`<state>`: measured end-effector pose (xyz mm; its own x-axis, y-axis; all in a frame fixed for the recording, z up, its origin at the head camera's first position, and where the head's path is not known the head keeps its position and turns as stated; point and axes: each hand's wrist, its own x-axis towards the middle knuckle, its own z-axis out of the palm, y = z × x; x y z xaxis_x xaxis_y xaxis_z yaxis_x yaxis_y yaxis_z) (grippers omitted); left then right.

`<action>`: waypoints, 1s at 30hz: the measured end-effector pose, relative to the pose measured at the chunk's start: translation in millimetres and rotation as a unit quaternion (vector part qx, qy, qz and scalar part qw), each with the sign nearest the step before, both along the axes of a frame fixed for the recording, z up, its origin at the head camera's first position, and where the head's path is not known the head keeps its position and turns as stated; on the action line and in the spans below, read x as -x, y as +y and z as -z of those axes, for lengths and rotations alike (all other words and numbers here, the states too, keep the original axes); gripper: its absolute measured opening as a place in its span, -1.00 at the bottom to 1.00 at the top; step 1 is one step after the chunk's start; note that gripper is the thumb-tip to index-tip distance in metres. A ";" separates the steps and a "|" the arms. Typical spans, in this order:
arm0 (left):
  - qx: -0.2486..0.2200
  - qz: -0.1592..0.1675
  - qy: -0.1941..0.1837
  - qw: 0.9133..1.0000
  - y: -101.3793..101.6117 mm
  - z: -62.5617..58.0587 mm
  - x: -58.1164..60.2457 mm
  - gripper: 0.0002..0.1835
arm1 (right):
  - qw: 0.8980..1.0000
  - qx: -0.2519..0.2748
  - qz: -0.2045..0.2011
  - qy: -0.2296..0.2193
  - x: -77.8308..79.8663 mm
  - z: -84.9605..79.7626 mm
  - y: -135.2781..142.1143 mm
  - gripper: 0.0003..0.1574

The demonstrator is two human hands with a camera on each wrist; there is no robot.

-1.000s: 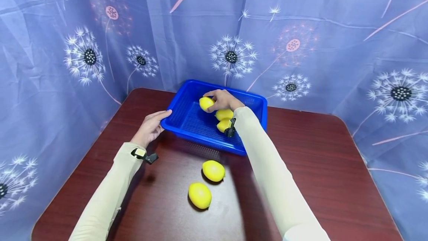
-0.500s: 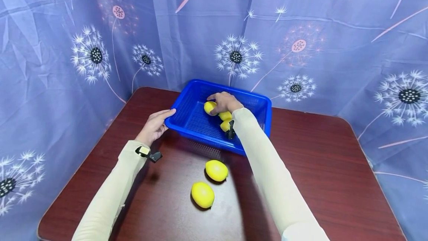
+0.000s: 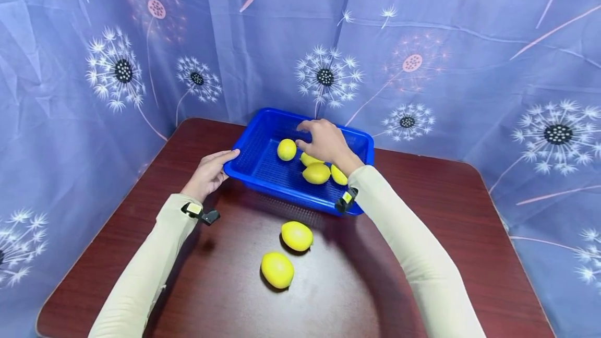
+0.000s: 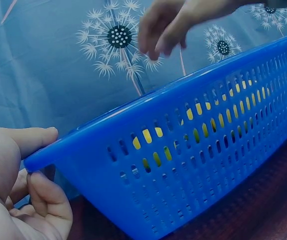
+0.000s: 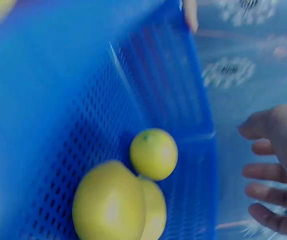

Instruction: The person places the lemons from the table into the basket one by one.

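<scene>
My left hand (image 3: 206, 173) grips the left corner of a blue plastic basket (image 3: 281, 188), thumb over the rim and fingers curled beneath it, as the left wrist view shows close up. Above the basket's inside hovers my right hand (image 3: 326, 141), its fingers loosely spread and holding nothing. Inside the basket, one lemon (image 3: 286, 149) lies apart toward the left. Several more are grouped under and beside the right hand, among them a lemon (image 3: 316, 173) in front and a lemon (image 5: 153, 154) in the right wrist view. My forearm partly covers the rightmost lemon (image 3: 338, 174).
Two lemons lie on the dark red wooden table (image 3: 446, 233) in front of the basket: a farther lemon (image 3: 297, 236) and a nearer lemon (image 3: 277, 270). A blue dandelion-print curtain (image 3: 263, 56) hangs close behind the basket and along the sides.
My right hand has let go of the lemon in the basket and lifted up and to the right. That lemon now rests on the basket's floor. The left hand keeps its grip.
</scene>
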<state>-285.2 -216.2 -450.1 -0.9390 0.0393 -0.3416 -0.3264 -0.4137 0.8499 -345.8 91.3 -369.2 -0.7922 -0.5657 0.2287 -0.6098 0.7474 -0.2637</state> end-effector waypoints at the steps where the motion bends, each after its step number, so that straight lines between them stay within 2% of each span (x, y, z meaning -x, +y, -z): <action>1: 0.001 -0.001 -0.001 1.000 -0.1 -0.2 0.2 -0.96 | 1.000 0.014 0.002 0.010 -8.8 -2.4 2.4 -0.56; 7: 0.001 0.005 0.008 1.000 -0.3 -1.0 0.4 -0.96 | 0.996 0.076 -0.001 0.047 -62.0 -10.6 15.9 -0.57; 13: 0.003 0.008 0.006 1.000 -0.6 -0.7 -0.5 -0.97 | 0.991 0.106 -0.027 0.079 -108.5 -2.9 26.9 -0.56; 19: -0.002 0.007 0.001 1.000 -0.2 0.0 -0.7 -0.96 | 0.986 0.120 -0.058 0.095 -147.7 15.5 34.2 -0.57; 23: -0.006 0.006 -0.001 1.000 0.1 0.2 -0.2 -0.94 | 0.983 0.136 -0.064 0.106 -169.9 31.4 36.8 -0.59; 30: -0.014 0.007 0.003 1.000 2.1 0.3 -1.1 -0.95 | 0.985 0.110 -0.062 0.113 -193.3 62.7 38.2 -0.58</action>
